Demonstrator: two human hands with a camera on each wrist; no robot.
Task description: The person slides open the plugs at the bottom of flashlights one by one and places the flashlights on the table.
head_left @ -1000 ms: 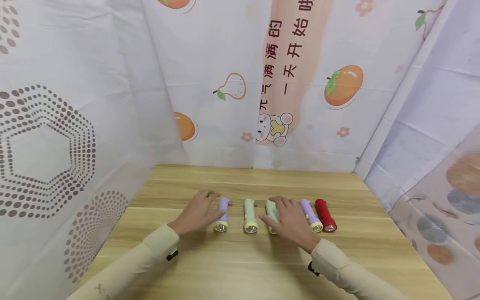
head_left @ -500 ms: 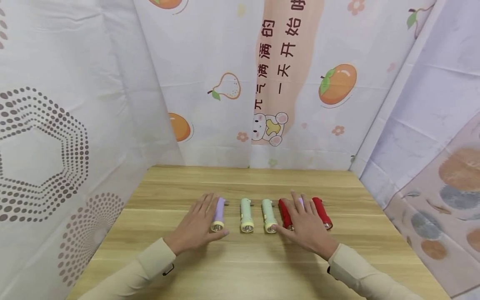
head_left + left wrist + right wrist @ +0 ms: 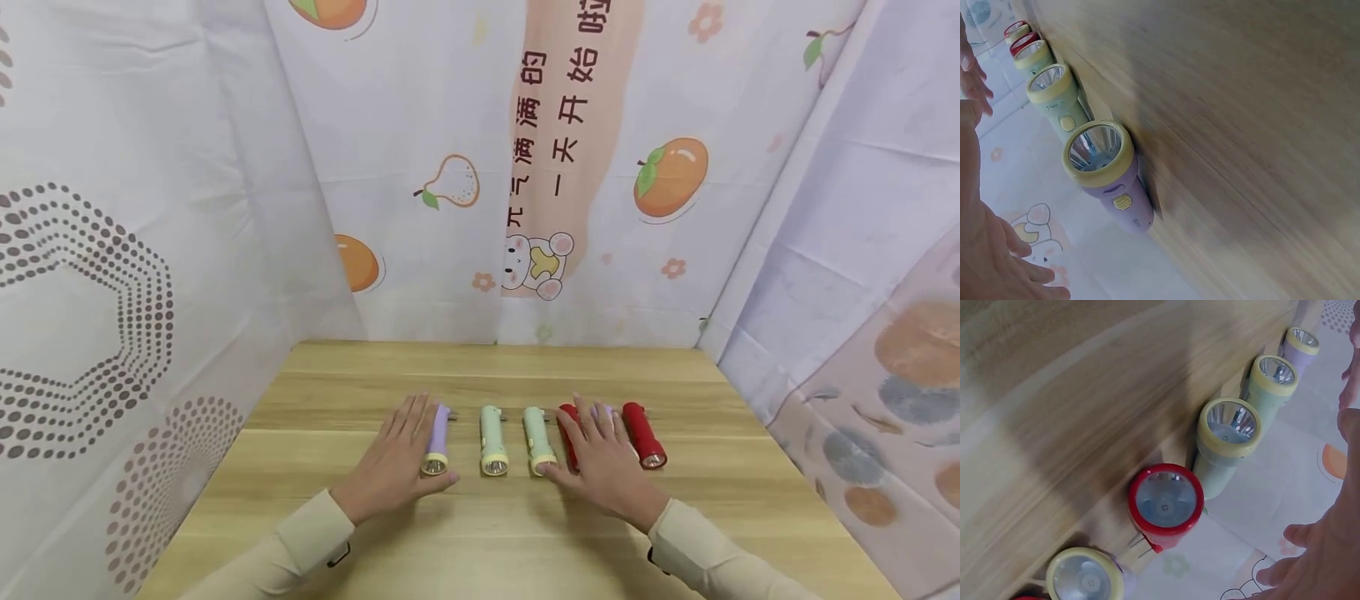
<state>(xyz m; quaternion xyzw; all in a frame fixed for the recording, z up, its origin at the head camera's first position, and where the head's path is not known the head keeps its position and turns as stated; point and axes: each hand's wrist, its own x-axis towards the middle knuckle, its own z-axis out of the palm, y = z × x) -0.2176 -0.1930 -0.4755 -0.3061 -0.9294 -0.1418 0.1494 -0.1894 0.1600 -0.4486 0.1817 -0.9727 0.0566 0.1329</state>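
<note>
My left hand (image 3: 392, 468) stretches its fingers over the left edge of a purple flashlight (image 3: 437, 437) with a pale yellow head. My right hand (image 3: 609, 473) spreads straight fingers over a red flashlight (image 3: 1155, 536) and a second purple flashlight (image 3: 602, 411), hiding much of both. Its thumb tip overlaps the head of a mint green flashlight (image 3: 537, 435). Another mint green flashlight (image 3: 492, 435) lies between the hands, and a red flashlight (image 3: 641, 433) lies just right of the right hand. In both wrist views the fingers are held above the flashlights, gripping nothing.
The flashlights form a row across the wooden table (image 3: 480, 533), lenses toward me. A printed curtain (image 3: 420, 108) hangs behind the table's back edge, with further cloth (image 3: 247, 250) along the left and right sides.
My right hand has moved right, off the right mint green flashlight and over the red and purple ones. The left hand has shifted slightly toward me and flattened. The flashlights stay in their row.
</note>
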